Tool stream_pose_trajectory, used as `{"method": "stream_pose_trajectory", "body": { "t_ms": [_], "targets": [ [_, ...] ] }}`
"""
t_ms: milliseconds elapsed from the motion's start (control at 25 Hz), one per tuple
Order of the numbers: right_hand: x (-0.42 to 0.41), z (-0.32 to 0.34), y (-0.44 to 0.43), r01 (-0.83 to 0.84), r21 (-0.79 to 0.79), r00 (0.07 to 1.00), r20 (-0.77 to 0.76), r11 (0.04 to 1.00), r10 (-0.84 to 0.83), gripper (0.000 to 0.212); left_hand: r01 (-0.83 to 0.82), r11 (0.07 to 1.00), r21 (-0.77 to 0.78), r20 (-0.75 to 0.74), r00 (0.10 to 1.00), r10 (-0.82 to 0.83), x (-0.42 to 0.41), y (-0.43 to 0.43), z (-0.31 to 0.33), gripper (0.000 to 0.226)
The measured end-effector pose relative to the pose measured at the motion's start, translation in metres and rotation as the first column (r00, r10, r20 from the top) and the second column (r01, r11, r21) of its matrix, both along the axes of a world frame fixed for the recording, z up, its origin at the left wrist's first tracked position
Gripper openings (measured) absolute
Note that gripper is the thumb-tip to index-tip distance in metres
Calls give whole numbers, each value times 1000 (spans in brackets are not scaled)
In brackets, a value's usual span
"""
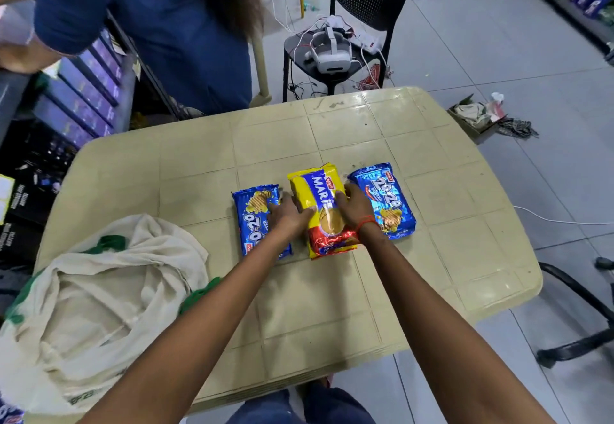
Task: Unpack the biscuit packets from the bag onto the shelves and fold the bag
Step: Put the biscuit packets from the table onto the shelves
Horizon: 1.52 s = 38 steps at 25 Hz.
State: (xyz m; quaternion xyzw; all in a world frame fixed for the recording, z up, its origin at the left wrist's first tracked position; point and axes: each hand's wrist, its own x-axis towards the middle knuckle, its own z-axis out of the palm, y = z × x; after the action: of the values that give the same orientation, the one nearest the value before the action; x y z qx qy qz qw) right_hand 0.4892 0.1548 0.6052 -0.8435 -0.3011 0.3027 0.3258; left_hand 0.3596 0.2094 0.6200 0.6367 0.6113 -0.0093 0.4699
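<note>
Three biscuit packets lie side by side on the beige plastic table [415,164]. The yellow Marie packet [320,191] is in the middle, and both hands hold it by its sides. My left hand [287,216] grips its left edge and partly covers the blue 20-20 packet on the left [254,214]. My right hand [355,206], with a red thread at the wrist, grips its right edge beside the blue 20-20 packet on the right [390,197]. The crumpled cream cloth bag with green trim [99,290] lies at the table's near left corner.
A person in blue [172,25] stands beyond the table's far left. Shelves with purple boxes [83,91] are at the left. A black chair holding a headset and cables [332,48] stands behind the table. A cardboard box [475,118] sits on the floor at right.
</note>
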Motion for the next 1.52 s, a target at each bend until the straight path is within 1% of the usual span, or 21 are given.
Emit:
{"method": "stream_pose_trajectory", "body": {
  "t_ms": [40,80,120,160,200,240,280,320,360,400,480,560,640,760,840,920,1040,1160,1320,1440,1520],
  "targets": [
    [9,-1,-3,80,32,997,0,996,-80,38,-4,978,207,-30,1000,10,9,-6,2,63],
    [21,-1,-6,148,52,988,28,988,-150,38,-43,922,384,62,998,21,19,-14,3,54],
    [33,-3,-10,191,52,978,73,980,-194,39,-97,883,459,217,976,-6,30,-24,7,41],
    [50,-6,-14,210,27,969,127,977,-212,40,-110,897,428,345,937,-50,46,-34,9,31],
    [65,-10,-18,207,-26,962,185,978,-198,41,-56,940,336,417,904,-96,64,-43,7,29],
    [79,-16,-23,192,-95,960,225,977,-167,42,45,976,212,436,890,-135,82,-51,4,34],
    [92,-22,-27,180,-161,964,225,970,-142,43,154,983,98,397,900,-181,102,-56,-1,45],
    [101,-28,-32,173,-214,973,186,961,-134,46,216,976,-18,331,923,-197,119,-58,-4,55],
    [106,-34,-36,165,-252,983,127,954,-136,48,214,969,-120,263,948,-177,133,-57,-8,60],
    [110,-39,-39,152,-269,988,68,951,-138,50,168,962,-217,225,967,-118,143,-55,-14,58],
    [113,-44,-46,140,-250,989,-10,958,-147,48,49,921,-386,244,969,50,155,-51,-22,48],
    [112,-42,-50,149,-192,983,-77,970,-167,44,-55,885,-462,294,932,212,159,-52,-22,49],
    [114,-31,-53,202,-106,968,-129,974,-215,42,-80,893,-442,346,904,252,165,-54,-13,54],
    [113,-1,-45,264,80,955,-160,961,-249,42,-75,946,-314,451,865,218,158,-40,24,53],
    [102,29,-27,231,182,968,-137,956,-208,42,-120,970,-211,502,838,213,138,-22,49,46],
    [79,54,-4,146,219,988,-85,965,-130,42,-187,976,-109,552,806,216,105,-7,66,42],
    [24,70,25,-41,148,999,13,988,39,43,-293,956,0,534,808,248,37,9,70,40],
    [-40,61,39,-205,50,978,56,978,202,42,-371,927,54,496,816,298,-30,16,55,42],
    [-102,28,40,-260,-44,965,3,964,261,46,-374,927,-27,412,841,351,-83,16,18,47],
    [-123,1,33,-289,-138,955,25,947,295,45,-345,932,-108,366,858,360,-98,10,-6,53],
    [-128,-8,28,-281,-138,957,31,950,288,45,-310,941,-135,352,873,338,-105,10,-17,52]
  ]
}}
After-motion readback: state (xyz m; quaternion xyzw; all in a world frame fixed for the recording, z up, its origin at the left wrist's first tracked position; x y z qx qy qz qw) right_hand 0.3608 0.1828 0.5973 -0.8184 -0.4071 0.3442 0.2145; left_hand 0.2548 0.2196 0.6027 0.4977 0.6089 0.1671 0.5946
